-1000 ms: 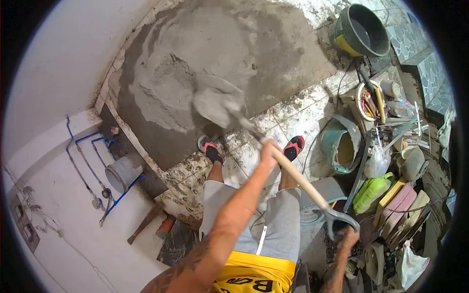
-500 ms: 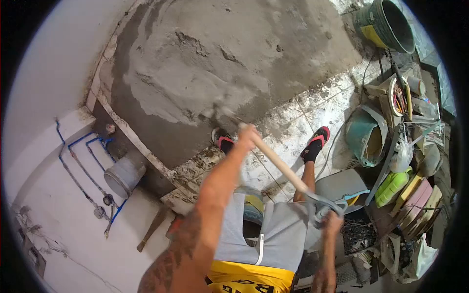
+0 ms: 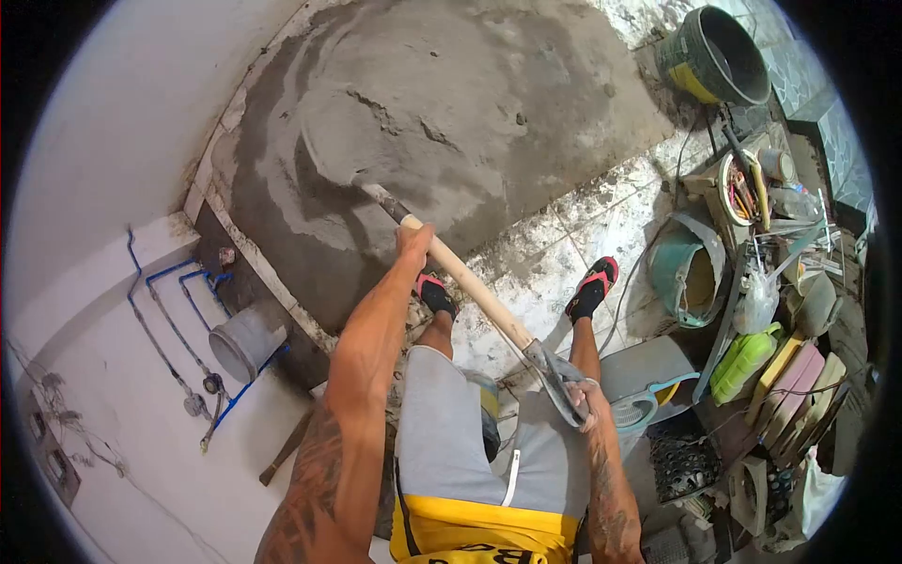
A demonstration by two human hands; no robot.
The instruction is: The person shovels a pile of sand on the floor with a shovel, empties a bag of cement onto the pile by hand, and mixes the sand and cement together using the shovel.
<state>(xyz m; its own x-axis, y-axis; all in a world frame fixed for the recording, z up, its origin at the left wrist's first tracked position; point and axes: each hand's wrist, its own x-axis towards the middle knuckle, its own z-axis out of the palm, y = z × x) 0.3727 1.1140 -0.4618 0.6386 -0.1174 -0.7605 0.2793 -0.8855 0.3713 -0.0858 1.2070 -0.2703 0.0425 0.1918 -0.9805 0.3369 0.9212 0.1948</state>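
Note:
A long shovel (image 3: 474, 291) with a pale wooden shaft slants across the middle of the head view. My left hand (image 3: 414, 245) is wrapped round the lower shaft, just above the metal socket. At the upper end, my right hand (image 3: 589, 404) is closed on the grey metal grip. The shovel's blade is sunk in or hidden by a broad heap of grey sand-cement mix (image 3: 413, 122), which looks dry on top with darker, wetter edges. My shod feet stand at the near edge of the heap, on dirty white tiles (image 3: 536, 268).
At the upper right stands a dark bucket (image 3: 714, 56). A teal bucket (image 3: 678, 282), a green bottle (image 3: 744, 365) and a basin (image 3: 648, 362) crowd the right side. Blue pipes and a grey bucket (image 3: 246, 340) are by the left wall. A cable crosses the tiles.
The shovel has moved forward and left, its lower end going further into the heap. Both hands moved with it, still gripping. The view has shifted slightly.

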